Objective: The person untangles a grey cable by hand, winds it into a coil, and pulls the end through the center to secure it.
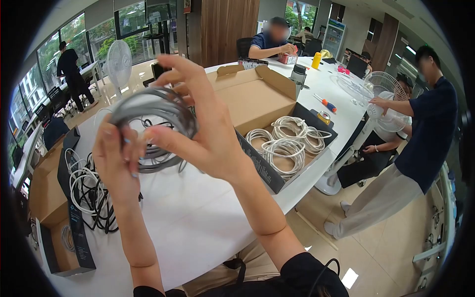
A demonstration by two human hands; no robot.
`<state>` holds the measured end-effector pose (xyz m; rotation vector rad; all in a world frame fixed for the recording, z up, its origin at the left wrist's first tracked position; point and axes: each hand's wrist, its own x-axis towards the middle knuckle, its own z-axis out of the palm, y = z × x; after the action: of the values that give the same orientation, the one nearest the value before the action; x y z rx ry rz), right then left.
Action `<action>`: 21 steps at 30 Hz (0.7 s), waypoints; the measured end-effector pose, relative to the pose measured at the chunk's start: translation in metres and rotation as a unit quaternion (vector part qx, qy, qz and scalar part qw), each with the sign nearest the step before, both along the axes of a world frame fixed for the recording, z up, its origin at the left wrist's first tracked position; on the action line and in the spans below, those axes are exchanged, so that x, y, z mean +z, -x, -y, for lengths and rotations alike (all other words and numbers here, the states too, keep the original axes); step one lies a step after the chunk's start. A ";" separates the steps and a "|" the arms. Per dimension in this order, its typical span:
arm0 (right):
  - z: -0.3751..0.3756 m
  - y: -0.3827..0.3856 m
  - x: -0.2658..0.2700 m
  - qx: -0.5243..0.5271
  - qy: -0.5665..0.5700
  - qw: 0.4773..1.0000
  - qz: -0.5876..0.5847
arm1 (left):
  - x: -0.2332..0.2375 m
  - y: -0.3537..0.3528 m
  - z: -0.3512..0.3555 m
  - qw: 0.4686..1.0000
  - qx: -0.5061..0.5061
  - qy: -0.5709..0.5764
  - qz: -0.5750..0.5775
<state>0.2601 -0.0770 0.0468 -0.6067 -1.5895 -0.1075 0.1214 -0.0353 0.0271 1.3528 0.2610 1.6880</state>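
A coil of grey cable (166,111), smeared by motion, is held up above the table in front of me. My left hand (116,156) has its fingers closed on the coil's left side. At the other side, my right hand (208,126) has its thumb across the front of the coil and some fingers bent behind it. Its upper fingers stretch up, apart from the cable. Below and behind the coil, more dark cable lies on the table, partly hidden by my hands.
An open box (267,163) at right holds several coiled white cables (287,143). Loose white and black cables (94,193) lie beside another open box (81,257) at left. A screwdriver (325,104), a bottle (298,76) and fans (119,64) stand further off. A person (420,123) stands at right.
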 end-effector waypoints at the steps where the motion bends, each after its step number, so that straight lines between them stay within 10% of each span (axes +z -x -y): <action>1: -0.001 0.000 0.000 0.005 0.008 1.000 -0.003 | 0.003 0.002 -0.003 0.999 -0.034 0.006 0.042; 8: -0.025 -0.013 -0.019 0.195 0.329 0.908 0.170 | 0.010 0.035 -0.030 0.948 -0.262 -0.018 0.179; 21: -0.038 -0.010 -0.016 0.365 0.271 0.878 -0.150 | 0.008 0.017 -0.030 0.986 0.005 0.024 0.168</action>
<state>0.2701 -0.0395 0.0311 -0.3770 -1.4409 0.9835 0.1047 -0.0054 0.0348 1.0124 0.1126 1.8733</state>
